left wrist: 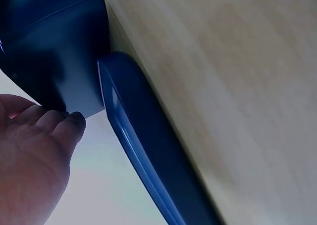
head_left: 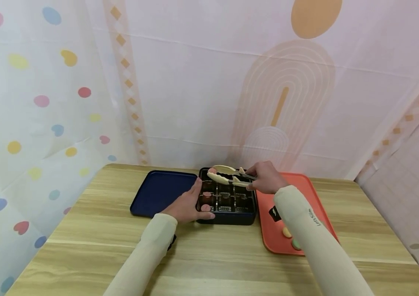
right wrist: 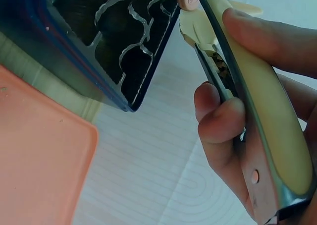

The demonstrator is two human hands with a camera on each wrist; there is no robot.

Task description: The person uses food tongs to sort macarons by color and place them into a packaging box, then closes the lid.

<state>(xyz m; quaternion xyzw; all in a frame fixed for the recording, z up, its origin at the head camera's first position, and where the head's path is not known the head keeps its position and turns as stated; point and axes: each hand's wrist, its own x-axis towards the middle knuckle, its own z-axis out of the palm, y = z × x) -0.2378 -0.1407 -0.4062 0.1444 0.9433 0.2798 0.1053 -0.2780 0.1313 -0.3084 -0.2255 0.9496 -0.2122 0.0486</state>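
- Two rounds, a yellow one (head_left: 287, 232) and a green one (head_left: 296, 244), lie on the orange tray (head_left: 274, 236), not yet boxed; the right sleeve (head_left: 302, 218) may hide more.
- Pale wood-grain table (head_left: 209, 255) beneath everything.
- The left hand (head_left: 185, 207) lies spread at the black box's (head_left: 228, 218) near left corner, thumb along its front, apparently steadying it.
- Inside, two pink rounds (head_left: 205, 208) sit in the left column; I see none in the other compartments, so filling looks barely begun.
- The right hand (head_left: 268, 177) grips tongs (head_left: 218, 178), which pinch another pink round (head_left: 212, 170) above the box's far left part, not yet released.
- Dark blue lid (head_left: 165, 193) lies left of the box.
- Behind, a pale patterned cloth (head_left: 194, 82); leftward, a dotted one (head_left: 46, 123).
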